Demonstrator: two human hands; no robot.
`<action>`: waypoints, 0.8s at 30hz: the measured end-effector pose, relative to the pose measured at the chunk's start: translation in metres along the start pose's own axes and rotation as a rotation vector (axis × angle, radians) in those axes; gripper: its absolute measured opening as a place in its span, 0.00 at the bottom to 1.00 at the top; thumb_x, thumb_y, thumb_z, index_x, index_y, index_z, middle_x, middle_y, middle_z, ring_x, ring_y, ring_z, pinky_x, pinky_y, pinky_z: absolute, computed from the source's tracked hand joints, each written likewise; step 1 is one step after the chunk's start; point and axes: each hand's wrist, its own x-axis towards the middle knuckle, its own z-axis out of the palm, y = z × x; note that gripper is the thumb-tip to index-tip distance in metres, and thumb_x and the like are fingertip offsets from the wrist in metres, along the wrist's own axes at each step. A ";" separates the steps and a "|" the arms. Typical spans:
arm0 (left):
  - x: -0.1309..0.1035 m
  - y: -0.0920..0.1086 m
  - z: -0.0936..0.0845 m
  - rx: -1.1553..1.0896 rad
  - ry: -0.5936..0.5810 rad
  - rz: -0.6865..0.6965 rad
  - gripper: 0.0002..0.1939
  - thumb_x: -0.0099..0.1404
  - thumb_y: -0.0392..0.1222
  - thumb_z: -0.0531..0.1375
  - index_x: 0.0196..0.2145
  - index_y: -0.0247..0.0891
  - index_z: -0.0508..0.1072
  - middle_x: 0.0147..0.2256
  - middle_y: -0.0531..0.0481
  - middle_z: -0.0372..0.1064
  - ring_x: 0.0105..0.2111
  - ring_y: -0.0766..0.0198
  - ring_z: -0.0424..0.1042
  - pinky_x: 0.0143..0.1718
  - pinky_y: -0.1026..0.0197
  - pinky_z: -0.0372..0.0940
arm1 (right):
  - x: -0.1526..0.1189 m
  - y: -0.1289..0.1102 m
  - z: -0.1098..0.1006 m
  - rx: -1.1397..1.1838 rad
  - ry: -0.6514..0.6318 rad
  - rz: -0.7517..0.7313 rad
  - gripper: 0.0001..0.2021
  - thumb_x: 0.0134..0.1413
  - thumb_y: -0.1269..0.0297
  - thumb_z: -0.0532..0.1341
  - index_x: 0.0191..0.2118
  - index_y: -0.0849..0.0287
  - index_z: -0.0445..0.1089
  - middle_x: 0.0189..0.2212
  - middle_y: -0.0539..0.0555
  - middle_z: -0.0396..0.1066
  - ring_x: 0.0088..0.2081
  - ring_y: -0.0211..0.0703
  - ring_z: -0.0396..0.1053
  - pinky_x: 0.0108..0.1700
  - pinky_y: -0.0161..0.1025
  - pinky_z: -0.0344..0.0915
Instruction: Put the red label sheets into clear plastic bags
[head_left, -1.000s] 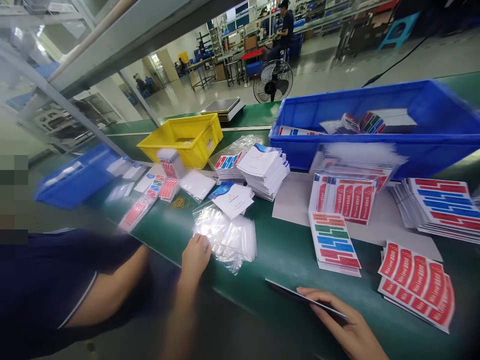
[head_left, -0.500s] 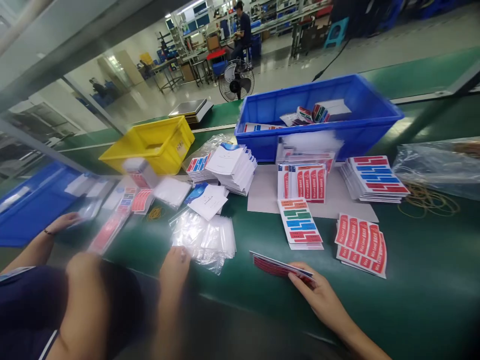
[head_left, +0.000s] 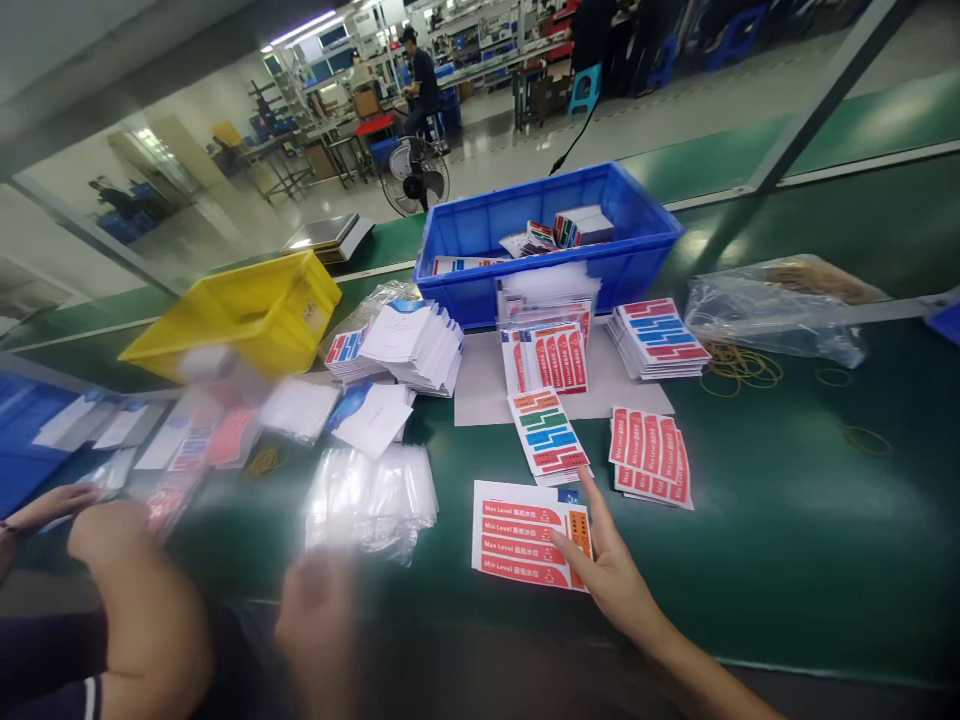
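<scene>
My right hand (head_left: 611,560) grips a small set of label sheets (head_left: 521,540) by its right edge, thumb on top. Red "Max Level" and "Min Level" strips face up, with an orange label beside them and white and blue paper behind. My left hand (head_left: 319,600) is smeared by motion at the near edge of the clear plastic bags (head_left: 375,495); its fingers cannot be made out. Just beyond the held set lies a pile of multicoloured label sheets (head_left: 551,435). To its right are red label sheets (head_left: 652,455).
Farther back stand a blue bin (head_left: 547,270), a yellow bin (head_left: 240,310), stacked booklets (head_left: 412,340) and a stack of blue-and-red label sheets (head_left: 660,335). Rubber bands (head_left: 739,365) lie on the right. A co-worker's arm (head_left: 139,600) reaches in at the left.
The label sheets in my right hand have turned from edge-on to face up. My left hand has moved slightly down and left and is blurred. The camera view has swung right.
</scene>
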 end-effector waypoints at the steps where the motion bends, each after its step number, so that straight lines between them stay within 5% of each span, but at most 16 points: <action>1: -0.008 0.004 0.005 -0.036 -0.010 0.000 0.16 0.66 0.51 0.54 0.44 0.37 0.71 0.40 0.47 0.72 0.37 0.62 0.72 0.38 0.57 0.70 | -0.001 0.000 0.000 -0.015 0.008 -0.018 0.40 0.60 0.48 0.55 0.68 0.49 0.29 0.65 0.59 0.51 0.56 0.51 0.65 0.48 0.44 0.72; 4: -0.031 0.021 0.025 -0.165 -0.053 -0.013 0.18 0.66 0.53 0.51 0.44 0.39 0.70 0.36 0.47 0.75 0.35 0.60 0.75 0.35 0.58 0.71 | -0.004 -0.002 0.000 -0.080 -0.094 -0.021 0.28 0.61 0.50 0.55 0.63 0.52 0.55 0.58 0.58 0.62 0.51 0.51 0.69 0.47 0.44 0.72; 7: -0.050 0.040 0.045 -0.357 -0.191 -0.040 0.18 0.63 0.54 0.55 0.42 0.38 0.70 0.33 0.46 0.75 0.34 0.59 0.76 0.37 0.59 0.71 | -0.006 -0.001 0.003 -0.256 -0.168 -0.061 0.17 0.62 0.53 0.54 0.45 0.55 0.75 0.42 0.58 0.75 0.44 0.51 0.72 0.46 0.46 0.70; 11: -0.062 0.058 0.058 -0.363 -0.369 0.082 0.14 0.63 0.51 0.54 0.37 0.38 0.72 0.34 0.46 0.75 0.32 0.61 0.75 0.36 0.61 0.69 | -0.011 0.005 0.008 -0.367 -0.168 -0.085 0.17 0.62 0.57 0.52 0.40 0.56 0.77 0.36 0.57 0.76 0.38 0.50 0.73 0.41 0.44 0.70; 15: -0.062 0.061 0.056 -0.353 -0.456 0.111 0.15 0.63 0.51 0.54 0.34 0.37 0.72 0.31 0.47 0.75 0.30 0.62 0.73 0.32 0.63 0.67 | -0.014 0.011 0.011 -0.359 -0.165 -0.053 0.16 0.62 0.59 0.52 0.41 0.56 0.76 0.38 0.57 0.76 0.39 0.49 0.74 0.38 0.41 0.71; 21: -0.065 0.066 0.054 -0.377 -0.789 0.148 0.15 0.63 0.50 0.54 0.31 0.36 0.73 0.28 0.49 0.72 0.27 0.64 0.68 0.29 0.65 0.60 | -0.013 0.000 0.014 -0.378 -0.201 -0.072 0.12 0.59 0.64 0.55 0.37 0.56 0.77 0.35 0.54 0.78 0.37 0.48 0.73 0.41 0.41 0.68; 24: -0.070 0.073 0.055 -0.359 -0.856 0.194 0.15 0.63 0.48 0.54 0.26 0.35 0.70 0.24 0.51 0.67 0.25 0.67 0.62 0.27 0.65 0.55 | -0.013 -0.005 0.017 -0.362 -0.252 -0.071 0.09 0.57 0.65 0.58 0.35 0.55 0.77 0.33 0.52 0.78 0.37 0.47 0.73 0.41 0.39 0.66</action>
